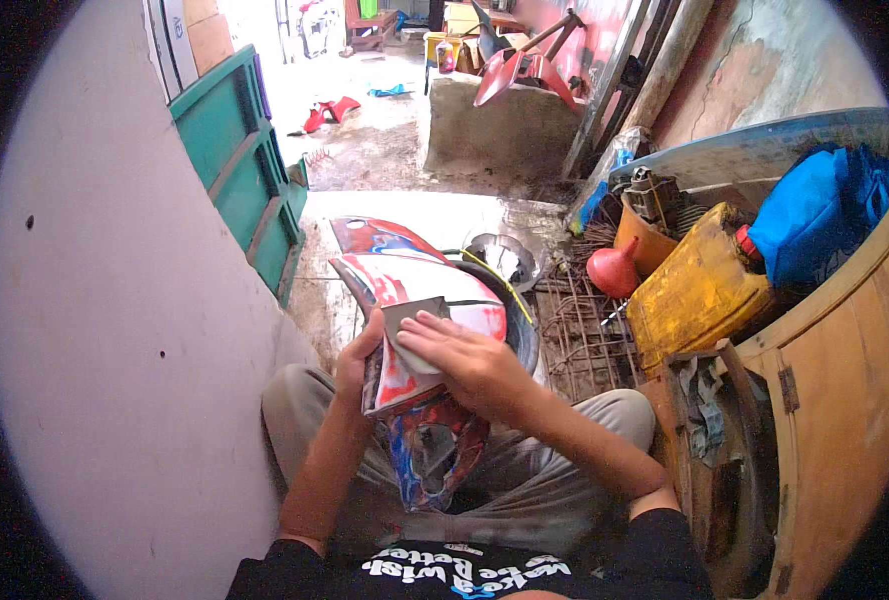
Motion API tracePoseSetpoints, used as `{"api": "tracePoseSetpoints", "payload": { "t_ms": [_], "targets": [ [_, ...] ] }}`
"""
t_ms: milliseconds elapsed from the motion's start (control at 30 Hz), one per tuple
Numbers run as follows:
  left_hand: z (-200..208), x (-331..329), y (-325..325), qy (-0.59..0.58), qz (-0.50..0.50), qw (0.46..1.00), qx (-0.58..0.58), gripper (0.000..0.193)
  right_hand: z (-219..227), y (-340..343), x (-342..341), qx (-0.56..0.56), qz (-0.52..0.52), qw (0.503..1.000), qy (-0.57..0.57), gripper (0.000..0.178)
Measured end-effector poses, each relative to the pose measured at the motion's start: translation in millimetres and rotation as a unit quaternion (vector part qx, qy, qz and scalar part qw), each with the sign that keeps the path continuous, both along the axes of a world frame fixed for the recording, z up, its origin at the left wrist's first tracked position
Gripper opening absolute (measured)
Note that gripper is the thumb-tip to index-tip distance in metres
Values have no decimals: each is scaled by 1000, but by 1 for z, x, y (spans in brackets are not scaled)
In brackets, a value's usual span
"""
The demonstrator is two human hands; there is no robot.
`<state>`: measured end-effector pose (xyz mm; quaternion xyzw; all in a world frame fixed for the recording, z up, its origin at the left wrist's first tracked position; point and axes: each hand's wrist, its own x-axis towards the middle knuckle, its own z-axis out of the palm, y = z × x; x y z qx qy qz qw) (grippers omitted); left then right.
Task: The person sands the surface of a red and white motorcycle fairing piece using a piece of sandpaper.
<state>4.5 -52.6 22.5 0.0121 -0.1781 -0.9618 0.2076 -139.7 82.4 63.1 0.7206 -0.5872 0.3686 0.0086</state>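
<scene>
A motorcycle body panel (477, 290), patchy white and red, lies across my lap. Its lower end is a blue and red bracket-like part (420, 455) with an opening in it. My left hand (361, 352) grips the panel's left edge, thumb on top. With fingers stretched and pressed together, my right hand (470, 365) holds a dark grey sheet of sandpaper (420, 308) flat against the panel's face. Part of the sheet is hidden under the fingers. Just beyond lies another red, white and blue panel (380, 236). A dark round rim (527, 348) shows beneath the panel on the right.
A white wall (135, 330) and a green wooden door (240, 155) stand close on my left. To the right are a yellow jerrycan (700, 290), a red funnel (615, 270), a metal grid (580, 335) and a wooden cabinet (845, 390). Red panels (330, 113) lie farther off.
</scene>
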Motion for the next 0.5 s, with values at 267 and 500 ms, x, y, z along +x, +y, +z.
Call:
{"api": "tracePoseSetpoints", "payload": {
  "t_ms": [267, 500],
  "targets": [
    [-7, 8, 0, 32, -16, 999, -36, 54, 8, 5, 5, -13, 18, 1000, 21, 55],
    [-8, 11, 0, 71, -40, 996, 26, 52, 14, 1, 12, -69, 39, 993, 88, 41]
  ]
}}
